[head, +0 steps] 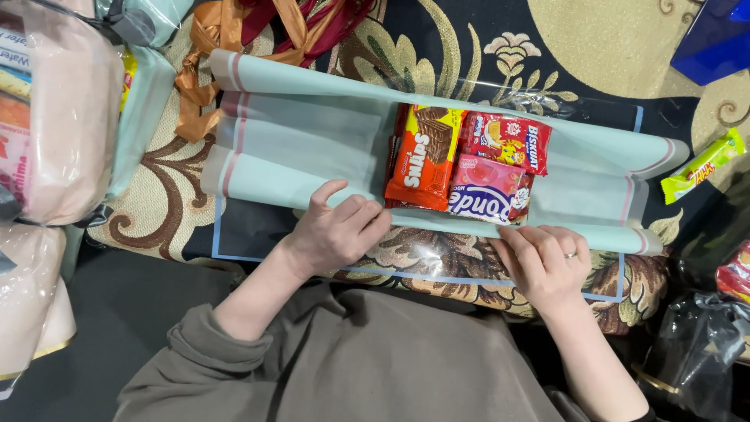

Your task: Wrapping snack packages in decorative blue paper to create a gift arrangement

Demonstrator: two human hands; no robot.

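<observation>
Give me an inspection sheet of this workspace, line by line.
Surface: patterned carpet, dark with beige floral scrolls.
Job's things: pale green wrapping paper in loose folds over a clear sheet; orange snack pack, red snack pack and pink snack pack lying on it.
Clutter: ribbons; wrapped bundles at the left; yellow-green snack bar; blue bag.
Grippers: left hand and right hand pinch the paper's near edge.
Cables: nothing seen.
Surroundings: dark plastic bags at the right.

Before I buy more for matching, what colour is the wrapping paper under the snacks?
Pale mint green wrapping paper with pink stripes near its ends; head view.
</observation>
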